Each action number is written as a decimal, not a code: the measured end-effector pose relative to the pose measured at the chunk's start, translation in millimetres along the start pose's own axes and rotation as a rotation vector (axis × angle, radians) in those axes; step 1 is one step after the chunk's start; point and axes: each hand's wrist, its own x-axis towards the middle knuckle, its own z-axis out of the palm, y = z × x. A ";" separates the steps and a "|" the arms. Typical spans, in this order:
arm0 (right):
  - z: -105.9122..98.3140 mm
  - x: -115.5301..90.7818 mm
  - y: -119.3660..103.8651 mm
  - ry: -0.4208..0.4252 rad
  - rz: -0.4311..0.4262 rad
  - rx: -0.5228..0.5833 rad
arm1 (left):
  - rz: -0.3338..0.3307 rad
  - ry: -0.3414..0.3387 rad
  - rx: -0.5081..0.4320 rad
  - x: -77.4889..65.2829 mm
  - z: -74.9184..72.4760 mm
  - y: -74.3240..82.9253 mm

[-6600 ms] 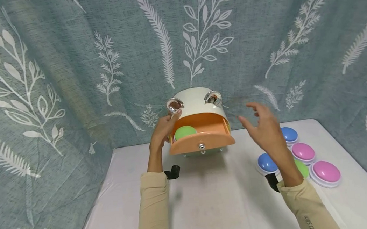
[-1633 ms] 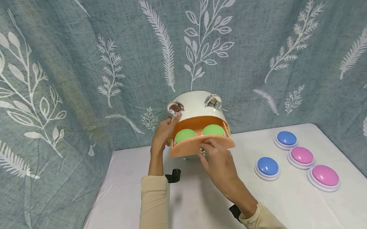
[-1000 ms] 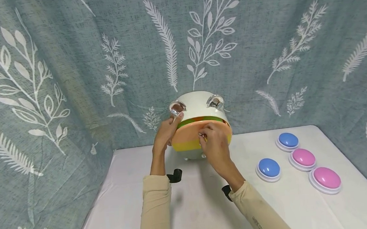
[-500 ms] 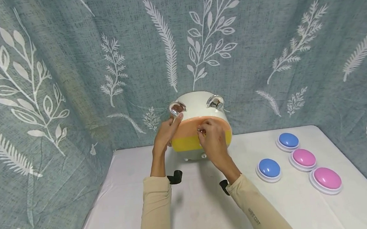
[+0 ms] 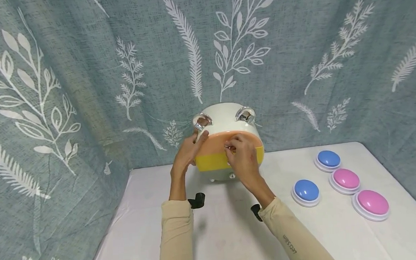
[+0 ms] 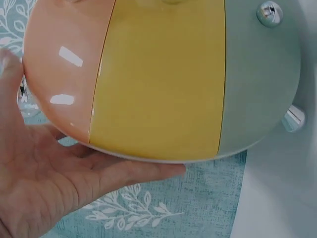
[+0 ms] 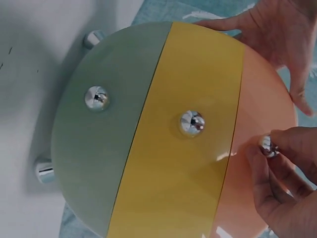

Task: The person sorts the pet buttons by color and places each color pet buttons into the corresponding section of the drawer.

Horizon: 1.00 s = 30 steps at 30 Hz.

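A small rounded drawer cabinet [image 5: 225, 119] with a white shell and two chrome rings on top stands at the back of the table. Its orange top drawer [image 5: 212, 143], yellow middle drawer [image 5: 211, 162] and grey-green bottom drawer [image 5: 219, 175] all sit flush. My right hand [image 5: 244, 159] pinches the chrome knob [image 7: 267, 147] of the orange drawer between thumb and fingers. My left hand [image 5: 185, 155] rests against the cabinet's left side, fingers extended along it [image 6: 143, 171] and thumb near the front rim. Whatever lies inside the drawers is hidden.
To the right on the white-covered table [image 5: 222, 240] are two blue dome buttons [image 5: 306, 190] and two pink dome buttons [image 5: 373, 202], all with white bases. A leaf-patterned curtain [image 5: 154, 69] hangs close behind the cabinet and along the sides.
A second green dome button went from the table into the orange drawer beside the first. My right hand then pushed that drawer in by its knob, hiding both. My left hand stayed at the cabinet's side.
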 end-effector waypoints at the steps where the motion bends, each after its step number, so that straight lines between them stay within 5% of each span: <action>1: 0.2 -0.4 0.1 -0.002 0.000 0.000 | -0.004 -0.016 0.016 0.0 -1.0 -0.5; 8: 1.3 -2.3 1.6 -0.007 0.003 0.019 | 0.009 -0.063 0.159 1.7 -1.8 -0.7; 14: -0.9 -5.7 7.0 -0.018 -0.011 0.079 | -0.008 -0.060 0.121 1.1 -2.2 -0.5; 21: -6.1 -22.0 19.1 0.015 0.118 0.051 | -0.026 -0.060 0.089 1.5 -1.6 -1.0; 30: 19.5 -41.4 23.7 -0.156 0.091 -0.081 | -0.027 -0.048 0.100 0.7 -3.3 -2.6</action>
